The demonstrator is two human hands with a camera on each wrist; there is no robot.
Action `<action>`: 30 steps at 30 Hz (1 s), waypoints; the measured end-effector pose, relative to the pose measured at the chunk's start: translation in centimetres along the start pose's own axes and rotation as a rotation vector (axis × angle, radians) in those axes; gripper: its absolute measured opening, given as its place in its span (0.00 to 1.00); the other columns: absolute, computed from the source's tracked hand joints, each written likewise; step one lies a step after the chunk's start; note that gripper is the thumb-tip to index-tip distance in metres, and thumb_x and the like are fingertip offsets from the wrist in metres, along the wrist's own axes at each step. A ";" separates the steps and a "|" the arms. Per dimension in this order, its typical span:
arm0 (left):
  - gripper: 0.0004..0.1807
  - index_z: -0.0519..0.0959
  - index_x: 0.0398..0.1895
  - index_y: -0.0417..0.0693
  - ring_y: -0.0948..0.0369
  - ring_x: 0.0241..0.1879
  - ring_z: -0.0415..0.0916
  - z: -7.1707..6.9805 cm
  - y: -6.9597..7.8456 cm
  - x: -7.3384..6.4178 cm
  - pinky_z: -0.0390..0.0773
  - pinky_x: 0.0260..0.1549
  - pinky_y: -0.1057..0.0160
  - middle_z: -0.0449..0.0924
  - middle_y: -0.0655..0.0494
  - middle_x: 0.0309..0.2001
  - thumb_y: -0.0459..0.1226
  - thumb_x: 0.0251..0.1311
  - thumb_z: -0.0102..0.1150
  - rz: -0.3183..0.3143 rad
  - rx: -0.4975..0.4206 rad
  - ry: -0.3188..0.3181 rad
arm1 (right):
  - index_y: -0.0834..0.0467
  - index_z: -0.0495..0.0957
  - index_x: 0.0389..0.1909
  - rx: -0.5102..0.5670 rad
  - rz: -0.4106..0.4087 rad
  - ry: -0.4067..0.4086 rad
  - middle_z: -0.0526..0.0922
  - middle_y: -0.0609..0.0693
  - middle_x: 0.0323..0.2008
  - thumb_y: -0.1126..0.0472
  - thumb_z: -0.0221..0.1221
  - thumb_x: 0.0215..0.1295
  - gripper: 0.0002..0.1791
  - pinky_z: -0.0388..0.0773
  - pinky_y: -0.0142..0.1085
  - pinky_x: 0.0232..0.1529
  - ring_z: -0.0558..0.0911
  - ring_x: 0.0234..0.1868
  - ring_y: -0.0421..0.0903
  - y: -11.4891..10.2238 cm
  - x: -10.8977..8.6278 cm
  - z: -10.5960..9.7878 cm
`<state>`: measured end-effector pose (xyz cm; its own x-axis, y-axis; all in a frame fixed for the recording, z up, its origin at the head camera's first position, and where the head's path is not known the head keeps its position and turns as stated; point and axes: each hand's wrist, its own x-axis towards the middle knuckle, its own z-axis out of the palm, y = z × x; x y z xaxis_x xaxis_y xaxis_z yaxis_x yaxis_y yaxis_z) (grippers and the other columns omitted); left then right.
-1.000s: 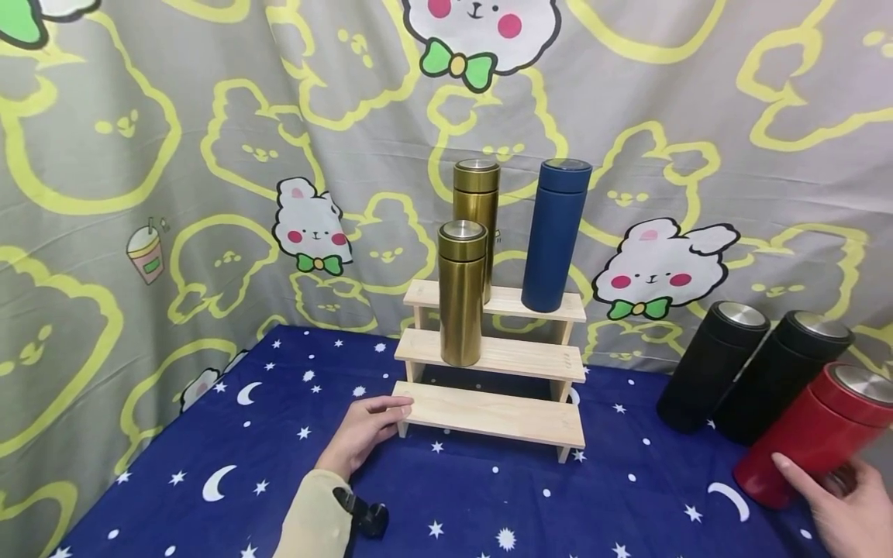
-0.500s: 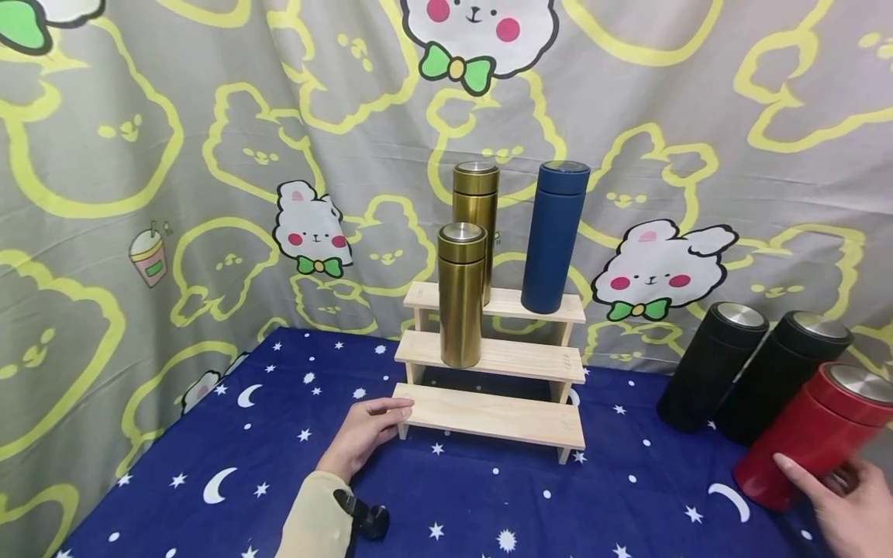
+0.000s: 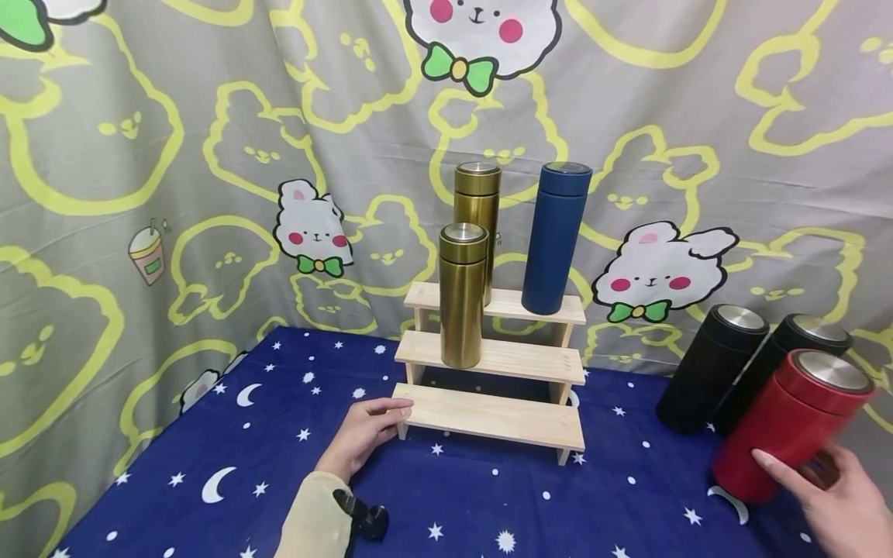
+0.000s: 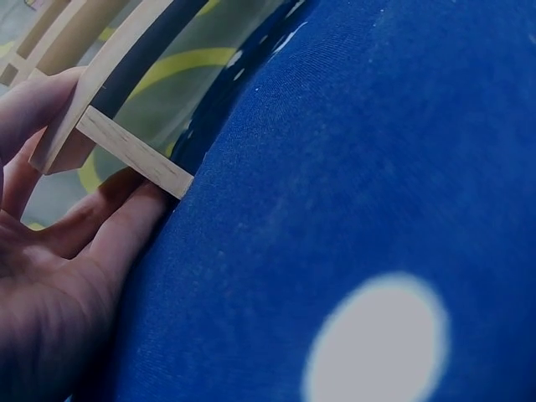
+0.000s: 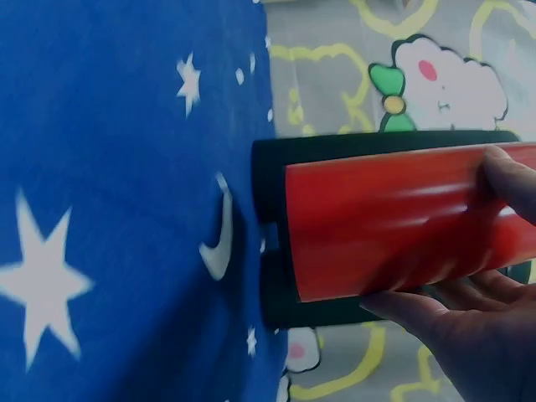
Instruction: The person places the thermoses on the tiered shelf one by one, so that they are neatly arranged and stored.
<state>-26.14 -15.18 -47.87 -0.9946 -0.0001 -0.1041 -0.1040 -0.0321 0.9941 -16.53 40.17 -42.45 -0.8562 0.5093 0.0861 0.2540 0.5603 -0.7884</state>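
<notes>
Creased grey curtain, yellow-outlined; navy cloth with printed white stars. Three-tier stand, pale grained wood. Glossy red bottle, cylindrical, at far right, partly blocks one of two matte black bottles. Blue bottle and two metallic gold bottles occupy upper tiers. Left hand grips the lowest board's end; right hand wraps the red body.

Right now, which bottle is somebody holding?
The red bottle, in the person's right hand. It's the only red one, and the only one a hand grips.
</notes>
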 end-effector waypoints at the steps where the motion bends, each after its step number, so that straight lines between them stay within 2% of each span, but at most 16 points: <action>1: 0.16 0.84 0.47 0.36 0.57 0.45 0.79 0.0 0.0 0.0 0.79 0.48 0.54 0.79 0.45 0.52 0.35 0.57 0.70 -0.001 0.002 0.002 | 0.76 0.48 0.71 -0.008 0.024 -0.009 0.64 0.79 0.59 0.48 0.62 0.67 0.48 0.77 0.25 0.35 0.77 0.49 0.58 -0.4 -0.2 0.1; 3: 0.16 0.84 0.47 0.36 0.56 0.46 0.79 0.0 -0.1 -0.1 0.79 0.49 0.53 0.79 0.45 0.52 0.35 0.57 0.70 -0.004 0.002 0.003 | 0.75 0.44 0.72 -0.002 0.034 -0.027 0.62 0.78 0.61 0.46 0.61 0.67 0.51 0.77 0.25 0.35 0.66 0.56 0.72 -1.0 -0.4 0.3; 5: 0.16 0.85 0.47 0.36 0.56 0.46 0.79 0.0 -0.2 -0.1 0.78 0.49 0.53 0.79 0.45 0.52 0.35 0.57 0.71 -0.008 0.001 0.002 | 0.75 0.47 0.71 -0.016 -0.019 -0.042 0.64 0.77 0.60 0.45 0.62 0.66 0.51 0.66 0.20 0.21 0.69 0.53 0.71 -1.3 -0.4 0.4; 7: 0.16 0.85 0.47 0.36 0.56 0.46 0.78 -0.1 -0.2 -0.2 0.78 0.49 0.53 0.79 0.45 0.52 0.35 0.56 0.71 -0.012 -0.003 0.000 | 0.75 0.51 0.70 -0.010 -0.070 -0.059 0.65 0.77 0.59 0.45 0.62 0.66 0.49 0.66 0.19 0.22 0.78 0.47 0.56 -1.7 -0.5 0.5; 8: 0.16 0.85 0.47 0.36 0.56 0.46 0.78 -0.1 -0.2 -0.2 0.78 0.49 0.53 0.79 0.45 0.52 0.35 0.56 0.71 -0.013 -0.004 0.000 | 0.74 0.53 0.69 -0.008 -0.099 -0.061 0.66 0.76 0.58 0.46 0.63 0.66 0.47 0.66 0.18 0.22 0.80 0.42 0.47 -1.8 -0.5 0.6; 10: 0.16 0.85 0.46 0.36 0.56 0.46 0.79 -0.1 -0.3 -0.2 0.79 0.49 0.53 0.79 0.45 0.52 0.36 0.56 0.71 -0.016 -0.003 0.002 | 0.73 0.55 0.68 -0.004 -0.140 -0.069 0.67 0.75 0.58 0.47 0.64 0.65 0.45 0.67 0.18 0.24 0.75 0.35 0.31 -2.1 -0.6 0.7; 12: 0.16 0.85 0.46 0.36 0.56 0.46 0.79 -0.1 -0.3 -0.3 0.79 0.48 0.53 0.79 0.45 0.52 0.36 0.56 0.71 -0.016 -0.002 0.003 | 0.72 0.57 0.68 0.003 -0.177 -0.078 0.68 0.75 0.57 0.48 0.65 0.65 0.44 0.67 0.17 0.25 0.65 0.32 0.20 -2.4 -0.7 0.9; 17: 0.16 0.85 0.46 0.37 0.57 0.46 0.79 -0.1 -0.2 -0.2 0.79 0.48 0.53 0.80 0.45 0.52 0.35 0.56 0.71 -0.012 0.003 0.008 | 0.72 0.54 0.69 0.027 -0.199 -0.099 0.68 0.73 0.58 0.48 0.65 0.64 0.46 0.68 0.18 0.27 0.65 0.34 0.20 -3.5 -1.0 1.2; 24: 0.15 0.85 0.46 0.36 0.57 0.46 0.78 -0.1 0.0 0.0 0.78 0.49 0.52 0.80 0.46 0.52 0.35 0.57 0.70 -0.007 0.009 0.005 | 0.69 0.55 0.70 0.078 -0.226 -0.125 0.71 0.64 0.56 0.48 0.67 0.63 0.46 0.70 0.18 0.31 0.69 0.39 0.22 -5.0 -1.3 1.8; 30: 0.16 0.85 0.47 0.37 0.56 0.47 0.78 0.0 0.1 0.0 0.78 0.50 0.51 0.79 0.46 0.53 0.36 0.57 0.71 -0.013 0.012 0.005 | 0.67 0.55 0.71 0.085 -0.223 -0.179 0.71 0.65 0.57 0.46 0.67 0.62 0.47 0.71 0.20 0.31 0.70 0.40 0.24 -6.5 -1.2 2.2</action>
<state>-26.14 -15.22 -47.75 -0.9932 -0.0043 -0.1166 -0.1165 -0.0198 0.9930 -18.17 34.45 -38.75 -0.9542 0.2522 0.1606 0.0181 0.5848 -0.8110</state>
